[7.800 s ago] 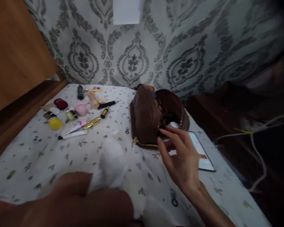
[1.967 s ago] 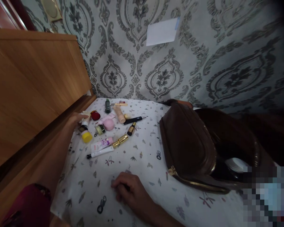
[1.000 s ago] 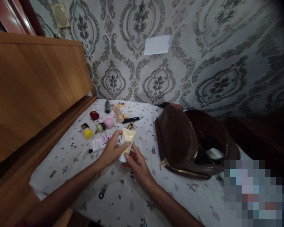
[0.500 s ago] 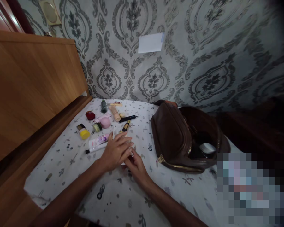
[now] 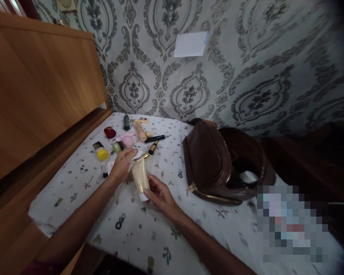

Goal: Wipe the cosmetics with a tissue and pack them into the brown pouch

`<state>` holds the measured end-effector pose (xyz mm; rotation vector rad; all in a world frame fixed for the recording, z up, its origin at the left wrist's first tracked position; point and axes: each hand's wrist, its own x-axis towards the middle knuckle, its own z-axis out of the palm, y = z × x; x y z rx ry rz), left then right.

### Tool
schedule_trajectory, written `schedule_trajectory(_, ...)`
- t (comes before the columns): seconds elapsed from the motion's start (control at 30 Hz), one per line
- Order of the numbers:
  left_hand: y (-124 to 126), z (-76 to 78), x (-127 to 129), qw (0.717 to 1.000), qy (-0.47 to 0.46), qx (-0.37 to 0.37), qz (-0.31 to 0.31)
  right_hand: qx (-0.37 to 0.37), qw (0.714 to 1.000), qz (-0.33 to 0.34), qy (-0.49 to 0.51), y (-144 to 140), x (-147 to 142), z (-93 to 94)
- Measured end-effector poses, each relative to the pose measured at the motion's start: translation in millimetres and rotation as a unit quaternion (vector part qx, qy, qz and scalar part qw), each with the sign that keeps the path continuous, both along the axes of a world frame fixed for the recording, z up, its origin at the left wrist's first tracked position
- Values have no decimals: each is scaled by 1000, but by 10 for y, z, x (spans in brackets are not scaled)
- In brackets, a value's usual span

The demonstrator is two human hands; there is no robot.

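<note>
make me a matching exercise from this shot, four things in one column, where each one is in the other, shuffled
Things:
1. cream tube
2. white wipe
3. brown bag
4. yellow-capped bottle

Places:
A. lying open on the sheet, right of both hands
B. pinched in the left hand
C. on the sheet, left of the left hand
D. held near its cap by the right hand

Pairs: 1-D, 2-B, 3-A, 4-C
</note>
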<state>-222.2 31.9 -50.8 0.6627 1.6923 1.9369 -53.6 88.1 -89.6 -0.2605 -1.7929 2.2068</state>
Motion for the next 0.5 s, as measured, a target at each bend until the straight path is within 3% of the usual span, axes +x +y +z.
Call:
schedule_trajectory(0.23,92,-26,165,985,-143,68,61,-24,1000,-11,16,0,-35,-135)
schedule_trajectory(0.5,54,34,147,956,-264,92,88,13,1000,-19,4,-17,-51,-146)
